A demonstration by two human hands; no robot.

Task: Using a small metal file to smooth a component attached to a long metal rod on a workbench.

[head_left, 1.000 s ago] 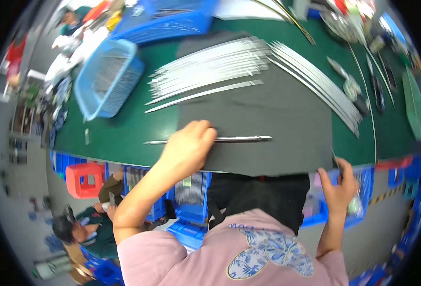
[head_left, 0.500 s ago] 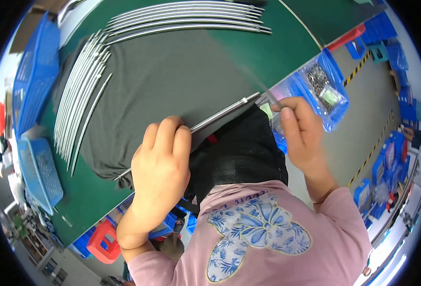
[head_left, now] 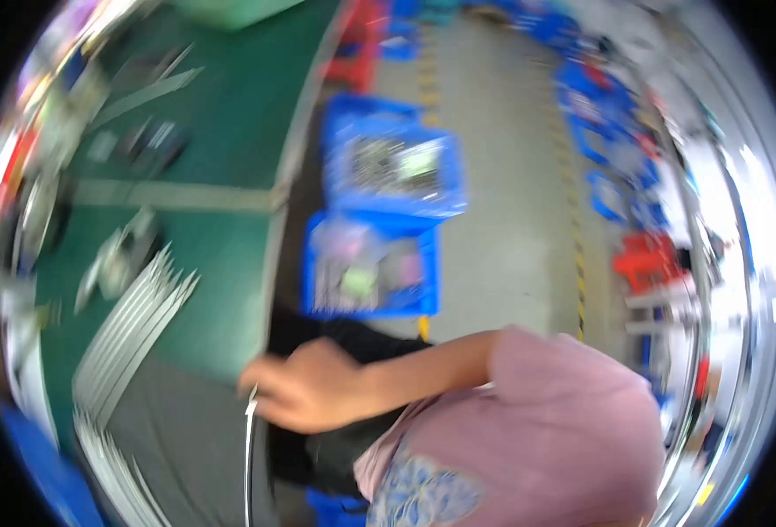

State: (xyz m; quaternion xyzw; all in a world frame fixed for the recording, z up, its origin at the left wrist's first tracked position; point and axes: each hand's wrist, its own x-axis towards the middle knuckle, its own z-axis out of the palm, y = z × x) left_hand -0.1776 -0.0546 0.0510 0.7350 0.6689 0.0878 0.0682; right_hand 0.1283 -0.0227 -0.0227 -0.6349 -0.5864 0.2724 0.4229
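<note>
A thin silvery metal rod (head_left: 248, 465) lies along the table-edge side of the grey cloth (head_left: 190, 422) and runs out of the lower edge of the picture. My right hand (head_left: 313, 386) is at the rod's upper end, with its fingertips beside or on the tip. Motion blur smears the fingers, so whether they grip the rod does not show. My left hand is out of the picture. Several more metal rods (head_left: 138, 321) lie side by side along the cloth's far and left borders.
Beside the green table (head_left: 226, 246) stand a blue bin (head_left: 432, 294) with bagged parts and another blue bin (head_left: 454, 198) with small metal pieces. A red stool (head_left: 357, 44) is farther off. Yellow-and-black tape (head_left: 568, 202) marks the floor.
The view has swung to the right, toward the bins and floor. My left hand has left the picture. My right hand, earlier apart from the rod, is now at its end.
</note>
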